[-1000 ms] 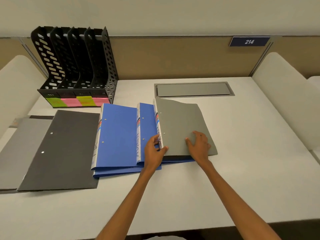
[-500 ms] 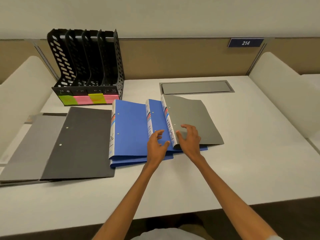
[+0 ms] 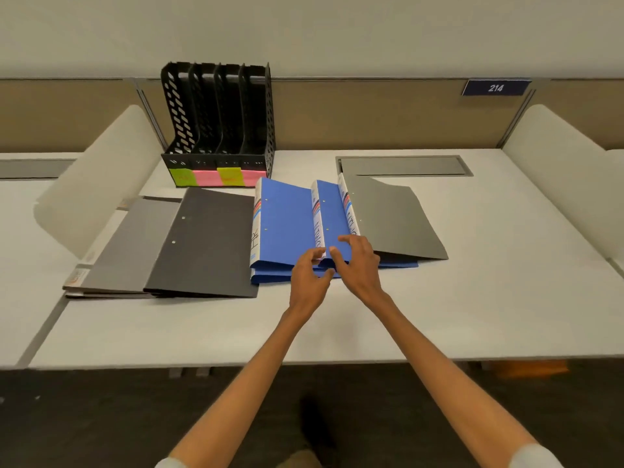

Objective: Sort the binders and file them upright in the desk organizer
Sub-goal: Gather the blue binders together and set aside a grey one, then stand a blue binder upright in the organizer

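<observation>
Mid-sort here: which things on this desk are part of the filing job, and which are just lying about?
Job:
black perforated plastic desk organizer, with green and pink labels
left blue binder
middle blue binder
grey binder at right
dark grey binder
light grey binder, far left

Lying about:
navy "214" sign
grey desk hatch
white side dividers

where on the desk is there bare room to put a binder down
Bare desk lies right of the grey binder, and along the near edge. Crowded: left and middle, overlapping binders before the organizer, left hand and right hand at the blue binder.
</observation>
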Demonstrator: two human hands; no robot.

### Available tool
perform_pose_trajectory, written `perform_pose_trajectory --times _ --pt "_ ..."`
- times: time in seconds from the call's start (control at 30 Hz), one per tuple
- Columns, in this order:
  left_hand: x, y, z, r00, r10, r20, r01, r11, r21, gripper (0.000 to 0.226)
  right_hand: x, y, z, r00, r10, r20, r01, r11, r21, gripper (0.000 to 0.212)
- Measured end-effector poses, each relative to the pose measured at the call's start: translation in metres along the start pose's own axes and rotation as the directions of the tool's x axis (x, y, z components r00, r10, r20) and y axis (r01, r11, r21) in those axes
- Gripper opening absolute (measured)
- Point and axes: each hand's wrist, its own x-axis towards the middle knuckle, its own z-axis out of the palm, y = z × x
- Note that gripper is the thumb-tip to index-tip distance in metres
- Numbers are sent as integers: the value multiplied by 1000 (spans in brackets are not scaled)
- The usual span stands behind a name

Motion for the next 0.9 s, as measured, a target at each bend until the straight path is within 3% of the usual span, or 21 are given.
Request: perform_pose_trajectory --times 0.37,0.6,0.9 --pt "-60 -23 -90 990 -39 -137 50 996 74 46 -53 -67 53 996 -19 91 11 996 88 36" --pt "-42 -29 -134 984 -48 -171 55 998 34 42 -40 -100 90 992 -26 125 18 998 68 33" --pt "5 -63 -249 967 -79 -243 101 992 79 46 -6 -169 188 981 -24 193 6 995 96 34"
